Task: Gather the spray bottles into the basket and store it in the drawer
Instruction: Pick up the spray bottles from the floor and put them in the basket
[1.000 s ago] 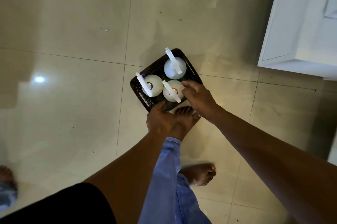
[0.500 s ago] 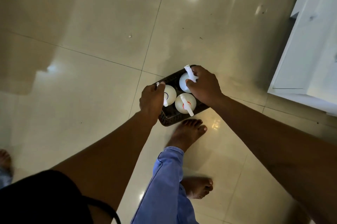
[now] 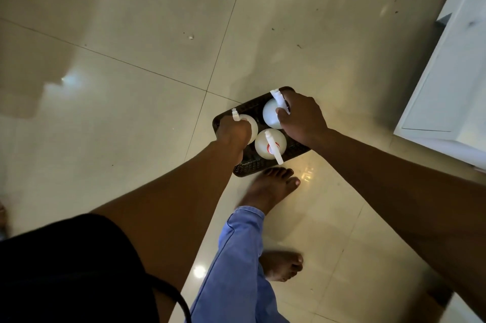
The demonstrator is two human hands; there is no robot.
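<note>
Change: a second ago both hands sat at the near end of the dark woven plastic basket [image 3: 263, 165], close to the foot; they have since moved out to its two long sides, one to each.
Left hand grip: the left hand [image 3: 232, 136] is curled over the left rim, partly covering the white round spray bottle with the blue collar [image 3: 251, 125]. It looks clamped on the rim, though the fingertips are hidden below the edge.
Right hand grip: the right hand [image 3: 302, 117] is closed over the right rim, its fingers lying against the nozzle of the far white round spray bottle [image 3: 271, 115]. Whether it holds rim, nozzle or both I cannot tell.
Bottles: all three are upright inside the basket; the white round spray bottle with the red collar [image 3: 269, 144] stands between the two grips, nearest the person.
Basket: between the hands, just ahead of the bare foot [image 3: 268, 188]. Whether it rests on the glossy cream tiled floor [image 3: 131, 60] or is already lifted is not clear.
Meaning: gathering looks finished; the two-sided hold suggests the carry is the step in hand.
Drawer: none shows open; the white cabinet [image 3: 447, 73] stands well to the right of the right grip.
Risk: the tall bottles could tip if the basket tilts.
</note>
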